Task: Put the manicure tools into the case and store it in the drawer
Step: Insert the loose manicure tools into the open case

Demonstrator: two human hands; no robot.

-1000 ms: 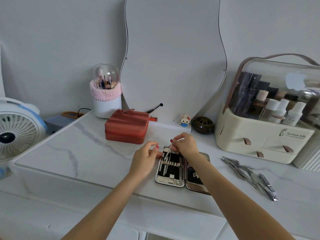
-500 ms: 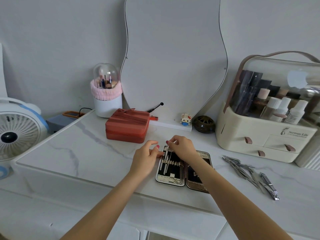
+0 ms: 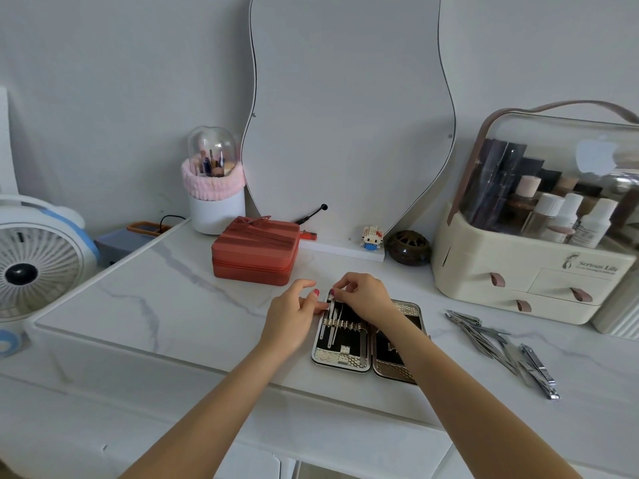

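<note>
White marble vanity top (image 3: 145,288) — right hand (image 3: 366,295) pinches a tool (image 3: 331,307); left hand (image 3: 294,312) steadies case (image 3: 340,361), loosely curled.

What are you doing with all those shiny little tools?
A person is packing manicure tools into an open case on the marble table. The right hand pinches the top of a thin tool at the case's left half, where a few tools already sit in loops. The left hand steadies the case's left edge. More loose tools lie on the table to the right, waiting their turn.
</note>
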